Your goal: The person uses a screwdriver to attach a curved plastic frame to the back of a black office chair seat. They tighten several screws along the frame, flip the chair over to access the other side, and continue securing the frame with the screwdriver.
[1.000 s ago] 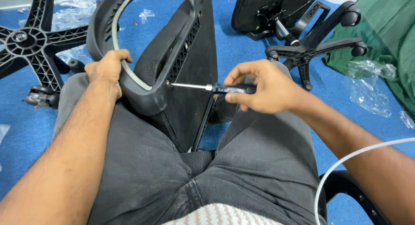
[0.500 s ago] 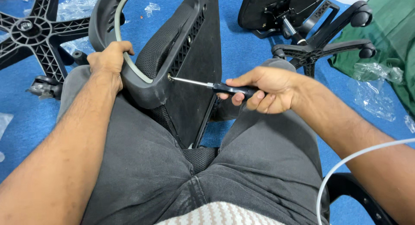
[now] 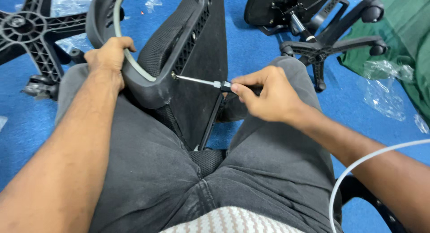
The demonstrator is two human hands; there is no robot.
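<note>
Head view: the chair back (image 3: 197, 49) stands between the knees. The left hand (image 3: 107, 58) is wrapped round its near left rim; the right hand (image 3: 268, 98) is closed on a screwdriver (image 3: 210, 83) whose tip sits in a screw at the rim. Keeping the shaft in line with the screw and pressing in should stop slipping. Both forearms reach forward over the thighs, the right wrist bent inward.

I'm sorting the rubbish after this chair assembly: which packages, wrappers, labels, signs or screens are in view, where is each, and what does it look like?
Clear plastic bag: crumpled, see-through, on the blue floor at right, beside the green cloth.
Clear plastic wrap: crinkled, transparent, top left, by the black star-shaped chair base.
Small clear plastic scrap: top centre, on the floor.
No labels, signs or screens show.
</note>
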